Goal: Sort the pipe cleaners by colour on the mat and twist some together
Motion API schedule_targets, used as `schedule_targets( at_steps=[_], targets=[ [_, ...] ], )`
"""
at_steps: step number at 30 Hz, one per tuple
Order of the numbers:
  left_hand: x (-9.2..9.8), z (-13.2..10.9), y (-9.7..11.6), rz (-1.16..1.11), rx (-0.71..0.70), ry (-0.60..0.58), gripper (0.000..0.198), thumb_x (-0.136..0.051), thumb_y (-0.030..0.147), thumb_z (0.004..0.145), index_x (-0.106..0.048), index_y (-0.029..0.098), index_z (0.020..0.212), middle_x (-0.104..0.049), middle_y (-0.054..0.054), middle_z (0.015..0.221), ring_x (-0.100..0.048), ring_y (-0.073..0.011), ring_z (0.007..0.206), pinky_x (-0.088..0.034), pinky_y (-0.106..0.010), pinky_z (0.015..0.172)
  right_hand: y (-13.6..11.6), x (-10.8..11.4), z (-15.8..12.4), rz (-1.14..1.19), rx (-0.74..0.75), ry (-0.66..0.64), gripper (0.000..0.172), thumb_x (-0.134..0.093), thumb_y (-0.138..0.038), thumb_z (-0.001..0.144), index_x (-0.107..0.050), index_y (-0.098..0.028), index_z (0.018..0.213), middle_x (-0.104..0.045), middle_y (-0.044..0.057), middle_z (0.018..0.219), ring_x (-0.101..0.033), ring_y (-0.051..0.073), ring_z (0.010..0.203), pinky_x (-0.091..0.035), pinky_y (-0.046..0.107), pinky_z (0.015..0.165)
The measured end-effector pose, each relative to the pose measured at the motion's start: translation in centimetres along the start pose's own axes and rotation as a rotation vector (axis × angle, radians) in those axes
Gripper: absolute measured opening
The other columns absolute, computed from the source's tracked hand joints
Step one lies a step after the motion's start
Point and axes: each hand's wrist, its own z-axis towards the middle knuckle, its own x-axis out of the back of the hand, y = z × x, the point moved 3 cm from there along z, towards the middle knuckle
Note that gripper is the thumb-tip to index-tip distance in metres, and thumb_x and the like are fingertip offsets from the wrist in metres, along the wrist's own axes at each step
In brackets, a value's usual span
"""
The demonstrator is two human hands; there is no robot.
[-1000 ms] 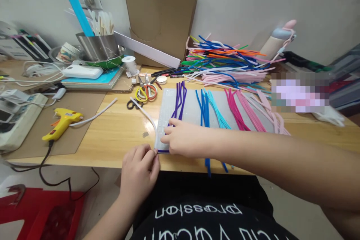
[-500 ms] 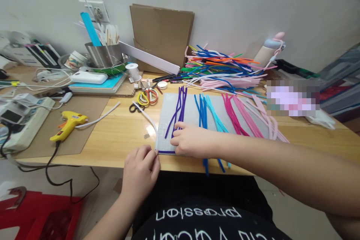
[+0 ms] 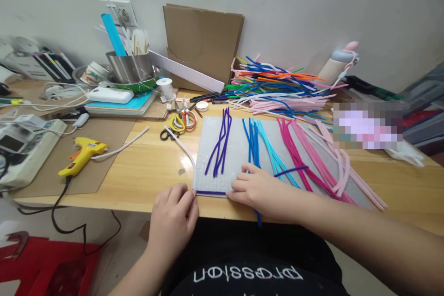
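A purple pipe cleaner lies straight along the near edge of a grey cutting mat. My left hand pinches its left end at the mat's corner, where a white pipe cleaner also meets the fingertips. Further right, my right hand grips the purple stem between thumb and fingers. A purple length sticks out beyond that hand; the join is hidden. Loose purple pipe cleaners lie on the mat, with blue, light blue, magenta and pink bunches to the right.
A mixed heap of pipe cleaners lies at the back. Scissors rest beyond the mat's left side. A yellow glue gun lies on cardboard at left, near a power strip. A bottle stands back right.
My right hand has slid right along the purple pipe cleaner, uncovering more of it and the loose purple ones. My left hand keeps its pinch at the corner. The view has shifted slightly.
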Motion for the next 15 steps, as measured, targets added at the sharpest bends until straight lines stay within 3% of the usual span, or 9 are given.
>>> schedule_targets(
  at_steps=[8, 15],
  targets=[
    [-0.3, 0.1, -0.3, -0.046, -0.017, 0.029, 0.008, -0.053, 0.018, 0.083, -0.061, 0.017, 0.082, -0.059, -0.007, 0.088, -0.052, -0.0213, 0.080, -0.039, -0.036, 0.072, 0.4, -1.7, -1.0, 0.046, -0.044, 0.112, 0.022, -0.044, -0.015, 0.089, -0.058, -0.018, 0.106, -0.060, 0.002, 0.080, -0.046, 0.017, 0.074, -0.025, 0.037, 0.081],
    [-0.4, 0.5, -0.6, -0.090, -0.024, 0.027, 0.006, -0.056, 0.016, 0.080, -0.061, 0.017, 0.084, -0.059, -0.007, 0.087, -0.053, -0.0214, 0.078, -0.040, -0.037, 0.070, 0.8, -1.8, -1.0, 0.134, -0.066, 0.123, 0.025, -0.043, -0.015, 0.090, -0.055, -0.019, 0.111, -0.061, 0.001, 0.079, -0.048, 0.016, 0.073, -0.023, 0.037, 0.083]
  ],
)
